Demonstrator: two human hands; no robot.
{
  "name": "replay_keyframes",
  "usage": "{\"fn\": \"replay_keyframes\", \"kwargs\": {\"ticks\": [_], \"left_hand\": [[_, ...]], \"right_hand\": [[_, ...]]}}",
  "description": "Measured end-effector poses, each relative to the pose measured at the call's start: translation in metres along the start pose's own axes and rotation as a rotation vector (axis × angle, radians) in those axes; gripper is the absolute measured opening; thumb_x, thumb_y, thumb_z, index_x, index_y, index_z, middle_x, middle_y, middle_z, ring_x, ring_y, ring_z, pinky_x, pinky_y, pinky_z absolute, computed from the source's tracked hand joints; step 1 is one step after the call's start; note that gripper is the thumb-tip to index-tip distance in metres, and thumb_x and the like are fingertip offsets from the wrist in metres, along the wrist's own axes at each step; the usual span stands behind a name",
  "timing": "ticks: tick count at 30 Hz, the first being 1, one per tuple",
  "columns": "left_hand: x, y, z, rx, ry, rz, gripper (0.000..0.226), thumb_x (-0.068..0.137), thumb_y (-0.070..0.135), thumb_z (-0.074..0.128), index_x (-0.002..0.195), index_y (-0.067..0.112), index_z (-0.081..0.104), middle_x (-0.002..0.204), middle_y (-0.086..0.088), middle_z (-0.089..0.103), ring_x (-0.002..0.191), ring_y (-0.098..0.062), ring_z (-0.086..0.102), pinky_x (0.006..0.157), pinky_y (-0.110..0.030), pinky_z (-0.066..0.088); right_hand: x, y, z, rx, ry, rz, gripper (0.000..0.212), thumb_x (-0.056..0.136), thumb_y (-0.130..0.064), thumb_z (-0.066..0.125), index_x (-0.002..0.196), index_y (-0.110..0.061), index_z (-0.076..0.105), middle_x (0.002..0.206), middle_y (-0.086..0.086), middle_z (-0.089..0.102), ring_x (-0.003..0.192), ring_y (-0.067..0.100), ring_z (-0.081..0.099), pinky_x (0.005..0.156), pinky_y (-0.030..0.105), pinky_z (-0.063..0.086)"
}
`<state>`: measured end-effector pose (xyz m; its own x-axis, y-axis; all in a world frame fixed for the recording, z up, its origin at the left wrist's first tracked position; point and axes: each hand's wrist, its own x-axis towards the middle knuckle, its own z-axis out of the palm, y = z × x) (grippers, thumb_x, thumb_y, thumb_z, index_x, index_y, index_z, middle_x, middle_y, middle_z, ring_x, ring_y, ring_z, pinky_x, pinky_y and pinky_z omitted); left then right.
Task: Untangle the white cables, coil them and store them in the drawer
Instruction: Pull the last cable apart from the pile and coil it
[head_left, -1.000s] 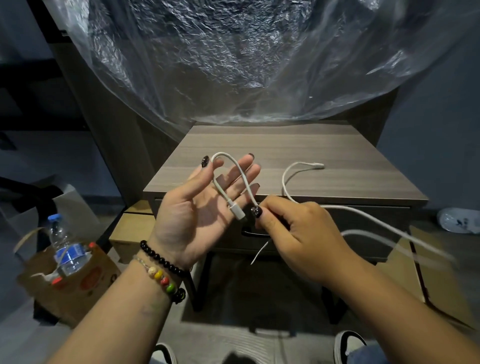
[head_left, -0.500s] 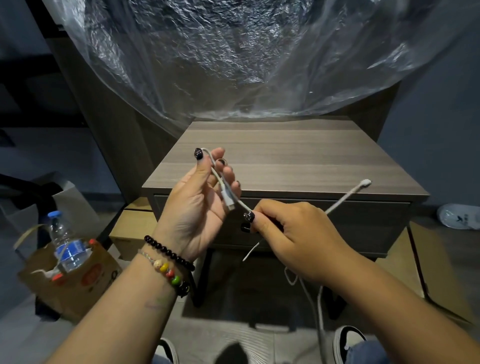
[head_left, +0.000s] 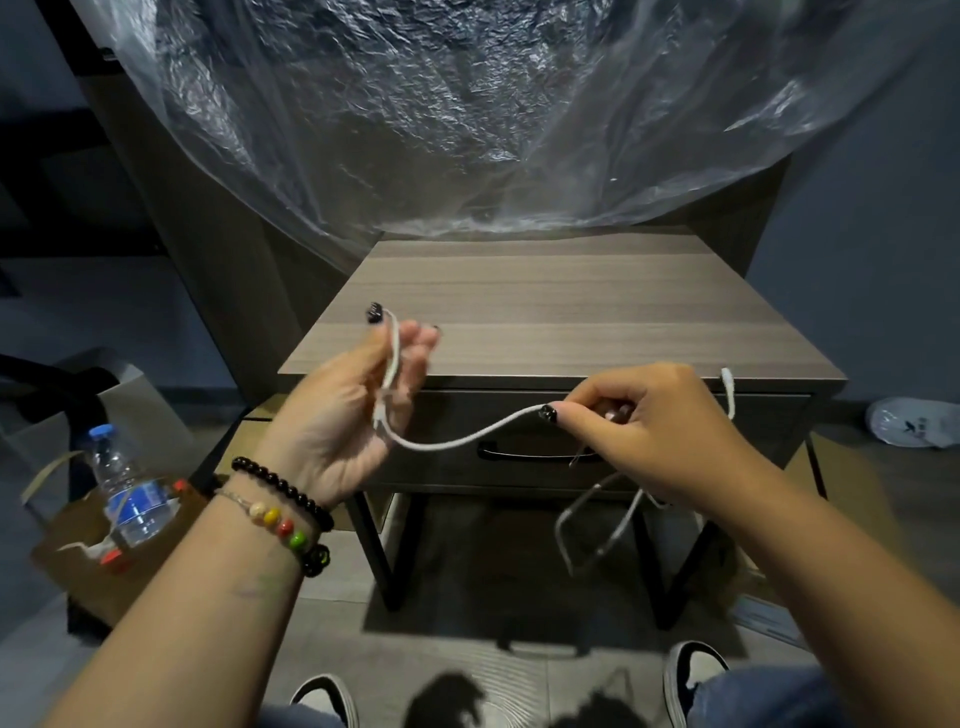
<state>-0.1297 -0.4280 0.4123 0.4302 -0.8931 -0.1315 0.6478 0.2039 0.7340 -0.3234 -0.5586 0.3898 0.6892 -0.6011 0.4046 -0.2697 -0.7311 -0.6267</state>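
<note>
A white cable (head_left: 467, 437) sags between my two hands in front of the nightstand. My left hand (head_left: 348, 415) is closed around one end, with a loop of cable running up over its fingers. My right hand (head_left: 639, 431) pinches the cable further along; the rest hangs blurred below it, and a connector end (head_left: 727, 376) sticks up behind the knuckles. The drawer (head_left: 613, 441) with its black handle (head_left: 519, 454) is closed, just behind the cable.
The wooden nightstand top (head_left: 561, 312) lies under crinkled clear plastic sheeting (head_left: 467, 114). A water bottle (head_left: 130, 493) stands in a brown paper bag at the left. Cardboard lies on the floor at the right, my shoes (head_left: 696, 670) below.
My right hand has moved right, away from the left, drawing out a length of cable between them. The left hand has closed tighter on its end. The loose tail now hangs below my right hand.
</note>
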Motion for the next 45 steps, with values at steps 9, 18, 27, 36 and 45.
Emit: {"fn": "replay_keyframes", "kwargs": {"ticks": [9, 18, 27, 36, 45], "left_hand": [[-0.007, -0.040, 0.014, 0.389, -0.130, -0.295, 0.027, 0.095, 0.036, 0.044, 0.095, 0.012, 0.054, 0.108, -0.025, 0.069, 0.095, -0.030, 0.070, 0.078, -0.049, 0.057], [-0.004, -0.051, 0.020, 0.568, -0.154, -0.285, 0.038, 0.084, 0.039, 0.050, 0.104, 0.007, 0.057, 0.063, -0.009, 0.062, 0.044, -0.009, 0.050, 0.039, -0.017, 0.037], [-0.004, -0.051, 0.020, 0.556, -0.239, -0.261, 0.026, 0.087, 0.036, 0.045, 0.078, 0.014, 0.054, 0.058, 0.002, 0.030, 0.042, -0.005, 0.025, 0.040, -0.016, 0.018], [0.009, -0.030, 0.004, -0.171, -0.058, 0.029, 0.042, 0.097, 0.037, 0.037, 0.059, 0.021, 0.045, 0.048, 0.008, 0.025, 0.042, -0.004, 0.013, 0.036, -0.014, 0.013], [0.004, -0.030, 0.004, 0.310, 0.067, -0.014, 0.054, 0.071, 0.074, 0.049, 0.070, 0.020, 0.046, 0.063, 0.003, 0.028, 0.050, -0.010, 0.025, 0.049, -0.023, 0.014]], "right_hand": [[-0.001, -0.004, 0.005, 0.087, 0.080, -0.077, 0.015, 0.083, -0.036, 0.067, 0.081, -0.025, 0.077, 0.070, -0.014, 0.070, 0.066, 0.006, 0.065, 0.063, 0.038, 0.054], [0.003, 0.002, 0.002, 0.049, 0.178, -0.062, 0.024, 0.081, -0.046, 0.063, 0.083, -0.027, 0.077, 0.073, -0.012, 0.071, 0.071, 0.007, 0.066, 0.066, 0.041, 0.054], [0.003, 0.004, -0.003, 0.013, 0.194, 0.025, 0.035, 0.076, -0.056, 0.058, 0.075, -0.026, 0.075, 0.063, -0.010, 0.065, 0.064, 0.013, 0.061, 0.061, 0.041, 0.052], [0.002, 0.006, -0.001, -0.057, -0.098, 0.052, 0.011, 0.089, -0.029, 0.058, 0.092, -0.030, 0.069, 0.071, -0.014, 0.062, 0.067, 0.008, 0.058, 0.069, 0.041, 0.054], [-0.014, -0.010, 0.017, 0.014, 0.103, -0.297, 0.033, 0.095, -0.031, 0.047, 0.125, -0.029, 0.063, 0.088, -0.008, 0.073, 0.072, 0.012, 0.066, 0.060, 0.036, 0.053]]}}
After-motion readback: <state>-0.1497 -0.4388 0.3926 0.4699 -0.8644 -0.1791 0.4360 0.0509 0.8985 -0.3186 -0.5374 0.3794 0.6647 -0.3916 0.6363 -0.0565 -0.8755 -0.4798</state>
